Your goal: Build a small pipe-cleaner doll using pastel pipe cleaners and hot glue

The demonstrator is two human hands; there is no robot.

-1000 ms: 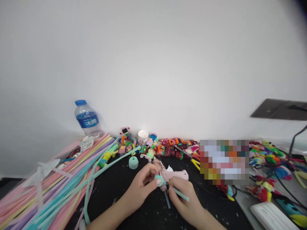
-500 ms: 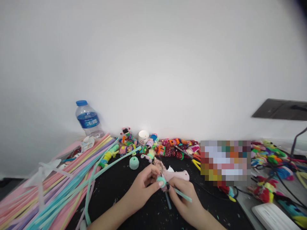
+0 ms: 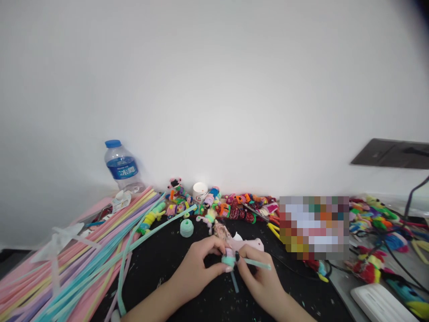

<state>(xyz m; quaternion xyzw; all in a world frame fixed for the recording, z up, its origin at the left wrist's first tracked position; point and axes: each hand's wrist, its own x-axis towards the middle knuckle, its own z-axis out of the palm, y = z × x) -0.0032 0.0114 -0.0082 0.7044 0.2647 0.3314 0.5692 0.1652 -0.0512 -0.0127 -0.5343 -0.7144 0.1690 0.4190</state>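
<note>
Thumb and fingers of my left hand pinch a small wound coil of mint-green and pink pipe cleaner. My right hand is closed on the mint pipe cleaner, whose free end sticks out to the right between the fingers. A small dark spot shows at the right fingertips; I cannot tell what it is. Just behind my hands lies a pale pink glue gun. A thin translucent stick shows below the coil. Farther back sits a separate mint coil with a hole on top.
Long pastel pipe cleaners are heaped at the left. A water bottle leans by the wall. Several colourful pipe-cleaner figures line the back, near a white paper cup. A white box-shaped device and black cables are at the right.
The coil has turned in my fingers, so more of its pink part shows. The mint pipe cleaner's free end has swung up to nearly level. Both hands stay close together.
</note>
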